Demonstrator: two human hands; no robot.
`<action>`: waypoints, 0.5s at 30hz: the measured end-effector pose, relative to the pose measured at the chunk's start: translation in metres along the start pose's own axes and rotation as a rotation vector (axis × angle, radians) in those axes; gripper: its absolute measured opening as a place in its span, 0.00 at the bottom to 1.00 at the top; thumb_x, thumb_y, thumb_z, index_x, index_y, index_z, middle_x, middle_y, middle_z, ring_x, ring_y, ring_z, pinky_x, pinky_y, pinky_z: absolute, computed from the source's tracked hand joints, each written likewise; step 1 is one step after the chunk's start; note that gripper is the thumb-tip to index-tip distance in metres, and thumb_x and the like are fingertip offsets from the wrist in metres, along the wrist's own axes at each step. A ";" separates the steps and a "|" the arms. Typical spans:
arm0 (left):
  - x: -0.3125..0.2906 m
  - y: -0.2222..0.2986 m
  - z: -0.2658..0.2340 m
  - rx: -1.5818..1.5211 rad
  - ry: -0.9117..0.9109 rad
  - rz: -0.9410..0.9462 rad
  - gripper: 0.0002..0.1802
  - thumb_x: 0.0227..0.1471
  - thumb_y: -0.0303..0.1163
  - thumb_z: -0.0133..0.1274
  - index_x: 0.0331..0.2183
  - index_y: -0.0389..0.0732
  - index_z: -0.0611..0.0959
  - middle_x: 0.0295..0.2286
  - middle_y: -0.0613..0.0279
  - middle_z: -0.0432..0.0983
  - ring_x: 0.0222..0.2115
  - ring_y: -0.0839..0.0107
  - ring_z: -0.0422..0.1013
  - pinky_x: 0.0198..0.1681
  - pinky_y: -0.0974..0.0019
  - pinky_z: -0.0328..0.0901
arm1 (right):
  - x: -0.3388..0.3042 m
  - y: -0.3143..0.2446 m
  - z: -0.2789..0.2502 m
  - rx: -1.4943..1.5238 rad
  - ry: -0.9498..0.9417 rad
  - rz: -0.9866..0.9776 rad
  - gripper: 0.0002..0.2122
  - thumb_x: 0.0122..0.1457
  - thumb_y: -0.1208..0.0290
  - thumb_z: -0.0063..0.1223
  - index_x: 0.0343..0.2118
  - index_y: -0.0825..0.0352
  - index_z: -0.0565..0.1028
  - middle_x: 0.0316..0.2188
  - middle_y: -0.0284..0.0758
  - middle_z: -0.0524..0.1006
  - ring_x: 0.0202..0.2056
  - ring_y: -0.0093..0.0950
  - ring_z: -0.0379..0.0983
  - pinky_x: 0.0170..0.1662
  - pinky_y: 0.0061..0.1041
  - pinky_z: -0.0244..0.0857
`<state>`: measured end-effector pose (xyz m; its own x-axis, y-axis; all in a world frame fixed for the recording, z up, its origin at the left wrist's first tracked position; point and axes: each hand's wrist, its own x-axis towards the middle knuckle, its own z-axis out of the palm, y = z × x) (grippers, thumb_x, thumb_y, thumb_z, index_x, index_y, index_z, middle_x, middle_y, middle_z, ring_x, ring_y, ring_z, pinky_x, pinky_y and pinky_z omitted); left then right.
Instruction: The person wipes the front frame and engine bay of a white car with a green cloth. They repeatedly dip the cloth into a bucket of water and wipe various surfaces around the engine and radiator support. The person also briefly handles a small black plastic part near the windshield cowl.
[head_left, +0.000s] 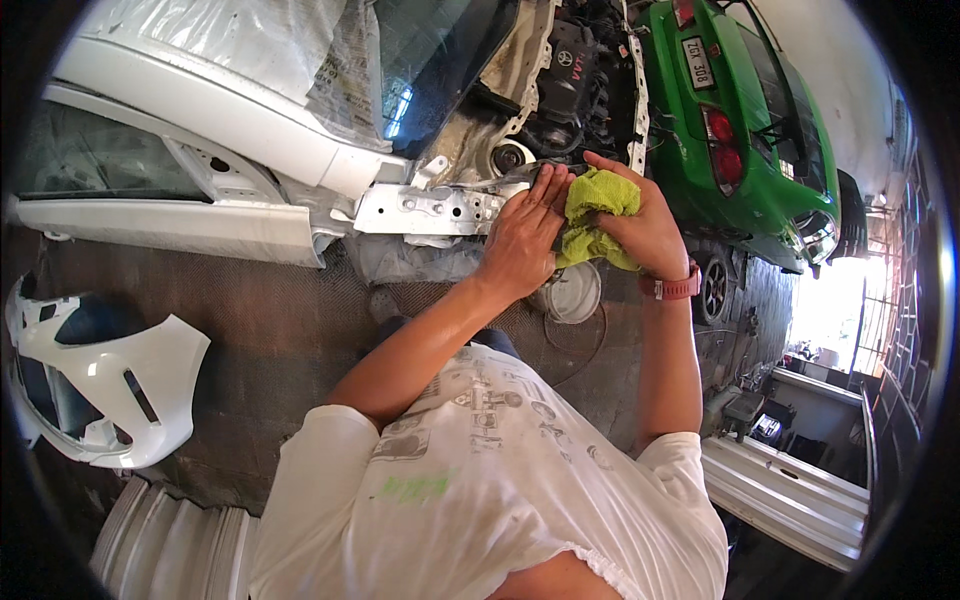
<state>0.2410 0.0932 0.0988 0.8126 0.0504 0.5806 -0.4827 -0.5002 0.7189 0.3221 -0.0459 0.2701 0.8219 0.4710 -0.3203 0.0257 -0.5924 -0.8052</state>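
Observation:
A lime-green cloth [598, 212] is bunched in my right hand [655, 228], whose wrist carries a reddish watch strap. The thumb side of that hand folds over the cloth, and one finger reaches out past it. Close beside the cloth, my left hand [522, 240] lies with its fingers stretched forward and together; its thumb is hidden. Under those fingertips is a dark edge I cannot make out clearly. Both hands are at the front corner of a white car, by its bare white fender bracket [425, 209] and the exposed engine [575, 85].
A green car [745, 120] stands at the far right. Below my hands sits a round white bucket [571, 293] with a thin hose or cord near it. A loose white bumper [135, 385] lies on the floor at left. White corrugated panels [790, 495] are at the lower right.

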 end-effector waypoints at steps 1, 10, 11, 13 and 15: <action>-0.003 -0.003 -0.004 0.040 -0.021 -0.017 0.51 0.46 0.17 0.52 0.73 0.30 0.59 0.72 0.39 0.57 0.74 0.49 0.53 0.72 0.49 0.54 | 0.000 0.001 0.001 0.013 -0.001 -0.009 0.36 0.51 0.86 0.57 0.68 0.69 0.71 0.49 0.32 0.83 0.49 0.19 0.79 0.57 0.22 0.71; -0.025 0.002 -0.007 -0.008 0.003 -0.276 0.50 0.48 0.17 0.53 0.73 0.30 0.58 0.70 0.35 0.60 0.71 0.41 0.58 0.69 0.44 0.56 | -0.010 -0.002 0.011 0.031 0.082 -0.052 0.36 0.51 0.90 0.55 0.68 0.68 0.72 0.47 0.29 0.82 0.47 0.18 0.77 0.55 0.20 0.71; -0.026 0.011 -0.005 -0.092 0.029 -0.229 0.50 0.48 0.16 0.52 0.73 0.30 0.58 0.70 0.36 0.59 0.71 0.40 0.58 0.69 0.43 0.56 | -0.010 -0.002 0.013 0.042 0.096 -0.012 0.36 0.51 0.89 0.55 0.68 0.69 0.72 0.47 0.29 0.82 0.47 0.18 0.77 0.55 0.20 0.71; -0.027 0.014 -0.007 -0.089 0.097 -0.186 0.53 0.44 0.14 0.50 0.73 0.32 0.59 0.71 0.38 0.59 0.72 0.44 0.57 0.69 0.43 0.55 | -0.010 -0.002 0.016 0.111 0.095 -0.049 0.36 0.51 0.89 0.55 0.68 0.69 0.72 0.47 0.29 0.82 0.47 0.18 0.78 0.55 0.21 0.71; -0.032 0.003 -0.016 -0.078 0.146 -0.153 0.54 0.42 0.14 0.49 0.74 0.33 0.59 0.71 0.39 0.58 0.72 0.46 0.56 0.69 0.43 0.55 | -0.009 0.000 0.020 0.125 0.133 -0.055 0.34 0.53 0.86 0.59 0.68 0.68 0.72 0.46 0.31 0.84 0.46 0.19 0.79 0.54 0.22 0.72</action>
<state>0.2081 0.1034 0.0886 0.8251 0.2481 0.5076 -0.3856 -0.4094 0.8269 0.3034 -0.0376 0.2630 0.8896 0.4049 -0.2114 0.0090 -0.4782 -0.8782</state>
